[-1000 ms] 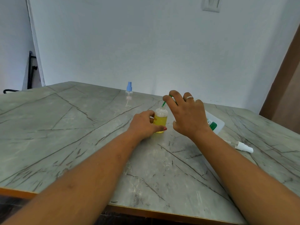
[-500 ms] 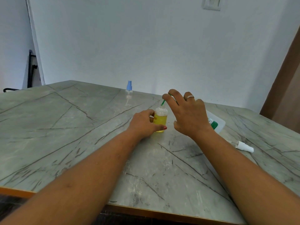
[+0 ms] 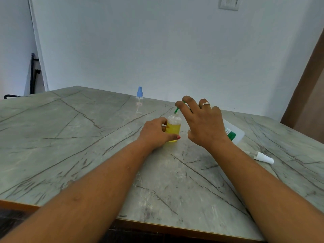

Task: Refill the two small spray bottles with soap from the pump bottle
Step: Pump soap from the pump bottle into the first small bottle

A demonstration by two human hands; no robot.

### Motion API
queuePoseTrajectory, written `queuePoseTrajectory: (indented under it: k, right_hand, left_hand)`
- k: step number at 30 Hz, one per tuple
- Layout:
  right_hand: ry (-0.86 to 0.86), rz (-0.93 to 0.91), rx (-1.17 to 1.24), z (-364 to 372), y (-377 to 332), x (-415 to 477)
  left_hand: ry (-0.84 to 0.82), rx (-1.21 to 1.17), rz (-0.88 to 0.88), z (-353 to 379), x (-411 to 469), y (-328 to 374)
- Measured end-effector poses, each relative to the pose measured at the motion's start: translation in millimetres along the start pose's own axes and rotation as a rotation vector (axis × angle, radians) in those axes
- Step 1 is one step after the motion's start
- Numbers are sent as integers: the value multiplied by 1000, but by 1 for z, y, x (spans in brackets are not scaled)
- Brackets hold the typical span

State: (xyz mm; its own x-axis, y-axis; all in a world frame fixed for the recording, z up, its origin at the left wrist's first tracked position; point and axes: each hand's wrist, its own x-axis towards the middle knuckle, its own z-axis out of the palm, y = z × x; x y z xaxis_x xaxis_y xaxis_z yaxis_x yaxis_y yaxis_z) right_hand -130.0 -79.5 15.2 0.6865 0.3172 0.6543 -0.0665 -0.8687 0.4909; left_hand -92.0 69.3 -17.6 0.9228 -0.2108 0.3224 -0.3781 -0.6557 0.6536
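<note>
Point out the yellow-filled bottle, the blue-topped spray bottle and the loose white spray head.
yellow-filled bottle (image 3: 174, 131): head view, its yellow body.
blue-topped spray bottle (image 3: 139, 93): head view, its blue top.
loose white spray head (image 3: 263, 157): head view, its white barrel.

**Soft, even light, with a wide-lens bend at the edges**

The room is bright with a cool, diffuse light that tints the wall (image 3: 175, 50) bluish. There is no hard glare, and the worktop (image 3: 70, 137) shows only a dull sheen towards its near edge. Faint, soft-edged shadows sit under the left hand (image 3: 154, 134) and the right hand (image 3: 205, 127). The yellow liquid in the small bottle (image 3: 173, 128) glows a little, and the green tube (image 3: 176, 109) is crisp. Towards the borders the door frame (image 3: 308, 76) leans and the forearms (image 3: 87, 199) stretch wide.
</note>
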Motion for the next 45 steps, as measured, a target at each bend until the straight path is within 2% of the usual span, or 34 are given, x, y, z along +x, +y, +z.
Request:
queuePoseTrajectory:
  k: [45]
  right_hand:
    - [-2, 43, 25, -3, -4, 3]
  left_hand:
    - [-18, -13, -7, -1, -1, 3]
